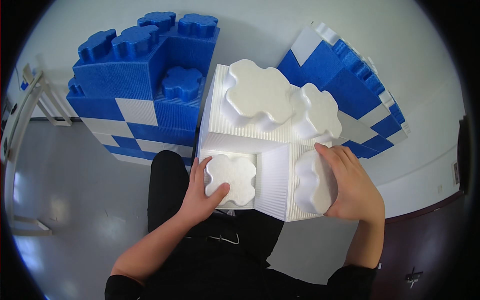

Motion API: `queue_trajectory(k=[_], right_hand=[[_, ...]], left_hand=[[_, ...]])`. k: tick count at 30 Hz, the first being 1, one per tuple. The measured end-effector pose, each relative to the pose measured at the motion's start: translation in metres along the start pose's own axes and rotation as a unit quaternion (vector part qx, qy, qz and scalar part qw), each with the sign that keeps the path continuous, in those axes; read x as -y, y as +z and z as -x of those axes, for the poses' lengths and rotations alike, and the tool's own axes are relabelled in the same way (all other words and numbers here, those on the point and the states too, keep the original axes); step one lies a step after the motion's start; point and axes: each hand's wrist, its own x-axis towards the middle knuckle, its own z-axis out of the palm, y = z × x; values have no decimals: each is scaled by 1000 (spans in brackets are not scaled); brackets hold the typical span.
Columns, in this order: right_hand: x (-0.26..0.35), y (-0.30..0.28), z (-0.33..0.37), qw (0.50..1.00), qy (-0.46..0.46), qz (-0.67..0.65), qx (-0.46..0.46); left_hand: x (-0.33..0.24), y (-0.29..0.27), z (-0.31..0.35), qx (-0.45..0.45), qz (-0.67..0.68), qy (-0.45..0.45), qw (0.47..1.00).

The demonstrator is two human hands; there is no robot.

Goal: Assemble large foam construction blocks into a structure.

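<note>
A large white foam building block [272,180] with ribbed sides and clover-shaped studs stands in front of me, above my thighs. Three studs sit at the upper level, and a lower white stud [235,172] lies in a stepped recess at the near left. My left hand [201,192] grips that lower stud, thumb over its top and fingers along its far left side. On the near right, my right hand [352,182] curves round the outer side of a raised white stud [311,182]. Whether the white piece is one block or several joined, I cannot tell.
A stepped stack of blue and white blocks [127,80] rises at the left, against a pale wall [250,30]. Another blue and white stack [345,80] stands at the back right. A white frame stand [25,110] is at the far left, and a dark door [425,240] is at the lower right.
</note>
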Motion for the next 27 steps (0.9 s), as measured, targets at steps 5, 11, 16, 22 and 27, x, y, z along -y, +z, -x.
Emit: queue_trajectory(k=[5,11,16,22,27], right_hand=[[0,0,0,1000,5,13,9],[5,-1,3,1000,4,21,2],[12,-45,28,987,-38,-66,-144],[72,-61,42,915,-21,-69,-397],[94,-33,32,908,108,-116,-389]], left_hand=[[-2,0,0,1,14,-3,1000],[0,0,3,3,12,1,1000],[-2,-1,1,-14,-7,4,1000],[-2,5,-7,-19,30,-12,999],[21,3,-6,-1,62,11,998]])
